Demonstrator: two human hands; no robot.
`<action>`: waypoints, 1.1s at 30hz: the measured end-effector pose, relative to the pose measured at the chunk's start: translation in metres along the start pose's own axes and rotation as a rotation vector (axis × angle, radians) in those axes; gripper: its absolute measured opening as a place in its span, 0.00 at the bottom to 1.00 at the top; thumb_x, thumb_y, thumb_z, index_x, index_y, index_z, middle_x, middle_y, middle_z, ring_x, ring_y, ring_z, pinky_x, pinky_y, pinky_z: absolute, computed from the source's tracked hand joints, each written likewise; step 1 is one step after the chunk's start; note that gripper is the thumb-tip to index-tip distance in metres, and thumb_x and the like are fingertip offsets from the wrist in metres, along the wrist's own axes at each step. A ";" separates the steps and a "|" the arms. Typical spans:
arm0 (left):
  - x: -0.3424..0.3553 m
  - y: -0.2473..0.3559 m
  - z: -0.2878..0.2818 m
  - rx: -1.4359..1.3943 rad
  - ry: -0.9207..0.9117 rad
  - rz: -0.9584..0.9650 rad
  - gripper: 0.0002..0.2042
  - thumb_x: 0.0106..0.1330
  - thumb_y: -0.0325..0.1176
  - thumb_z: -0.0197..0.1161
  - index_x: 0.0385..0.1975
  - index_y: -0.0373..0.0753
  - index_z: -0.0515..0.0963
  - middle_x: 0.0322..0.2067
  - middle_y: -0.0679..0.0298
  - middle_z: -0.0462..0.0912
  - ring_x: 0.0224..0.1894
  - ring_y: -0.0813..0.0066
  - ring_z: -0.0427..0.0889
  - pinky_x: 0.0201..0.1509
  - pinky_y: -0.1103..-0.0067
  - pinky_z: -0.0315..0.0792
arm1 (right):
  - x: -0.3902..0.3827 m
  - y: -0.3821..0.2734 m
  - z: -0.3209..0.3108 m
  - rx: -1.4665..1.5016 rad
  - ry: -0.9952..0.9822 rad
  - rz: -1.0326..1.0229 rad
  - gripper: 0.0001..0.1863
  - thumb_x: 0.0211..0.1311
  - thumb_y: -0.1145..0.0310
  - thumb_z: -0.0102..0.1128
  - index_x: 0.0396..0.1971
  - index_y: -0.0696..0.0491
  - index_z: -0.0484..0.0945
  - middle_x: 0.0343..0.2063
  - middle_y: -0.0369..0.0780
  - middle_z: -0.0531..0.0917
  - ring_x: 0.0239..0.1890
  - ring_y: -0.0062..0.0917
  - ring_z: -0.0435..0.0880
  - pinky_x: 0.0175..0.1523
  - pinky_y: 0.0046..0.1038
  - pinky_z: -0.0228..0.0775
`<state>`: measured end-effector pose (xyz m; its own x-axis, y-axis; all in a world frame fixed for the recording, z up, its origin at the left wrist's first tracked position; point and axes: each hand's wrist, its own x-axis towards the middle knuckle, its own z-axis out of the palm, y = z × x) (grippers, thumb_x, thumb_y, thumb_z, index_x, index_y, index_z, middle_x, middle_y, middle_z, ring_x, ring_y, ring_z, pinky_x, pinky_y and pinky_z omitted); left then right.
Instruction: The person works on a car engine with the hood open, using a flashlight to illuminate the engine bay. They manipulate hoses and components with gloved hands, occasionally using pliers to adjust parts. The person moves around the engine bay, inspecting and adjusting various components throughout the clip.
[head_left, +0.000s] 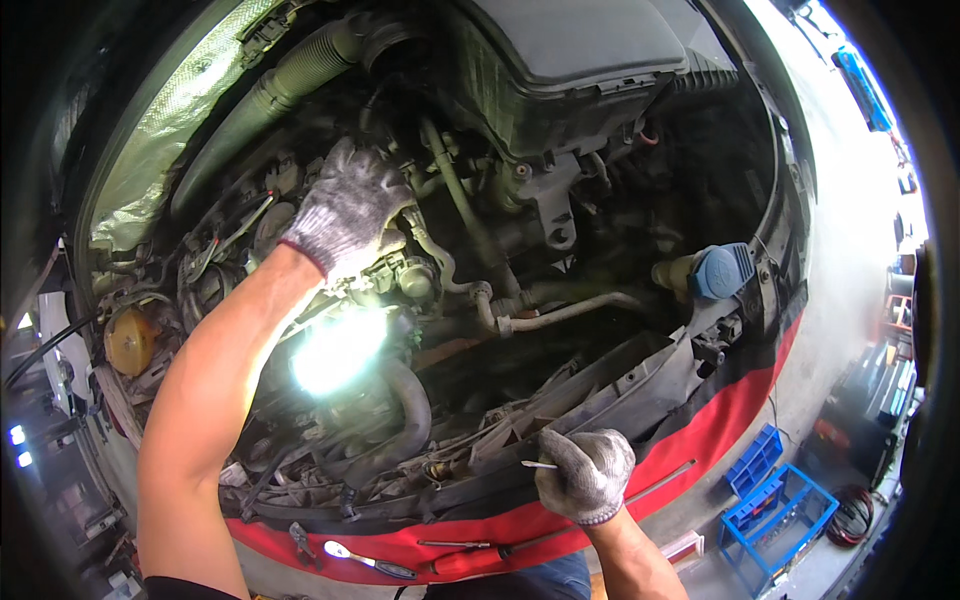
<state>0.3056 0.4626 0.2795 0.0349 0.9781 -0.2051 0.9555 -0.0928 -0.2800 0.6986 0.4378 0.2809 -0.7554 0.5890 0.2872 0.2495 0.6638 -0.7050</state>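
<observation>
Deep in a car's engine bay, my left hand (355, 208), in a grey knitted glove, reaches among hoses and fittings. Its fingers curl down over engine parts; their tips are hidden, so what they grip cannot be made out. Beside its thumb runs a thin bent pipe (435, 250). Below that hand a work light (340, 350) glares and washes out the parts around it. My right hand (585, 475), gloved too, is closed above the front edge of the bay. A thin pale rod-like piece (540, 464) sticks out between its thumb and fingers.
A red cover (725, 415) drapes the car's front edge; a red-handled screwdriver (458, 560) and several other tools lie on it. A black air filter box (580, 50) fills the far side. A blue-capped filler neck (720, 272) rises at right. Blue crates (755, 460) stand on the floor.
</observation>
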 end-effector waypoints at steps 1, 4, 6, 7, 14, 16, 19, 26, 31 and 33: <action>-0.006 -0.002 -0.004 0.009 0.050 -0.006 0.18 0.66 0.45 0.65 0.53 0.50 0.81 0.54 0.61 0.78 0.66 0.61 0.69 0.75 0.59 0.54 | 0.000 0.001 -0.002 0.003 -0.010 -0.008 0.23 0.36 0.73 0.69 0.41 0.54 0.82 0.19 0.37 0.80 0.17 0.34 0.79 0.22 0.34 0.67; -0.019 -0.001 -0.008 0.050 0.177 0.020 0.14 0.63 0.44 0.65 0.46 0.48 0.83 0.47 0.62 0.80 0.59 0.60 0.74 0.67 0.60 0.63 | 0.001 0.004 -0.007 0.007 -0.037 -0.020 0.24 0.36 0.72 0.70 0.41 0.54 0.83 0.21 0.37 0.82 0.18 0.32 0.81 0.23 0.33 0.69; -0.029 0.003 0.000 0.112 0.226 0.087 0.10 0.61 0.41 0.64 0.39 0.46 0.83 0.39 0.63 0.81 0.51 0.62 0.78 0.59 0.62 0.69 | 0.005 0.002 -0.008 0.027 -0.030 -0.039 0.23 0.36 0.72 0.70 0.41 0.54 0.83 0.21 0.37 0.82 0.18 0.32 0.81 0.23 0.33 0.69; -0.031 0.011 0.008 0.121 0.254 0.125 0.08 0.60 0.39 0.63 0.35 0.46 0.83 0.35 0.63 0.81 0.47 0.62 0.80 0.54 0.63 0.72 | 0.002 0.004 -0.008 0.043 -0.028 -0.054 0.23 0.37 0.71 0.70 0.41 0.54 0.83 0.21 0.37 0.82 0.19 0.31 0.81 0.23 0.33 0.69; 0.017 0.065 -0.044 -0.360 -0.636 -0.393 0.19 0.68 0.42 0.54 0.27 0.32 0.84 0.30 0.50 0.86 0.37 0.54 0.87 0.40 0.64 0.79 | 0.004 0.019 -0.031 0.327 -0.247 -0.034 0.22 0.41 0.71 0.70 0.42 0.56 0.83 0.19 0.36 0.80 0.18 0.32 0.78 0.23 0.34 0.64; 0.022 0.073 -0.037 -0.367 -0.686 -0.417 0.22 0.69 0.47 0.54 0.32 0.30 0.84 0.33 0.46 0.86 0.37 0.53 0.87 0.41 0.65 0.80 | 0.013 0.019 -0.050 0.492 -0.287 0.058 0.21 0.49 0.71 0.70 0.46 0.55 0.82 0.18 0.38 0.75 0.19 0.33 0.76 0.25 0.35 0.65; 0.037 0.082 -0.021 -0.728 -0.643 -0.842 0.23 0.68 0.48 0.58 0.42 0.29 0.82 0.33 0.45 0.86 0.32 0.56 0.87 0.39 0.66 0.80 | 0.020 0.042 -0.111 0.548 -0.312 0.175 0.19 0.50 0.76 0.67 0.45 0.58 0.81 0.19 0.39 0.78 0.16 0.34 0.76 0.23 0.37 0.68; 0.025 0.099 0.011 -1.364 -0.203 -1.336 0.18 0.68 0.43 0.65 0.38 0.30 0.81 0.27 0.57 0.84 0.25 0.71 0.81 0.30 0.73 0.76 | 0.038 0.160 -0.203 0.231 0.306 0.660 0.23 0.74 0.62 0.45 0.62 0.59 0.71 0.31 0.33 0.76 0.30 0.14 0.67 0.38 0.17 0.58; 0.031 0.105 0.010 -1.335 -0.074 -1.408 0.16 0.65 0.40 0.67 0.39 0.31 0.82 0.30 0.54 0.87 0.29 0.70 0.85 0.34 0.72 0.76 | 0.072 0.227 -0.207 -0.191 0.298 0.552 0.21 0.74 0.69 0.50 0.62 0.62 0.72 0.57 0.47 0.78 0.60 0.33 0.75 0.66 0.32 0.64; 0.038 0.108 0.005 -1.316 -0.056 -1.457 0.15 0.65 0.39 0.67 0.37 0.30 0.83 0.29 0.54 0.87 0.26 0.69 0.85 0.33 0.72 0.76 | 0.078 0.228 -0.205 -0.405 0.276 0.512 0.21 0.73 0.69 0.52 0.62 0.61 0.72 0.56 0.47 0.79 0.58 0.34 0.76 0.66 0.32 0.64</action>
<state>0.4084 0.4884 0.2367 -0.8302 0.1605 -0.5338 -0.1677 0.8413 0.5139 0.8210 0.7301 0.2753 -0.3154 0.9326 0.1756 0.7785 0.3601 -0.5140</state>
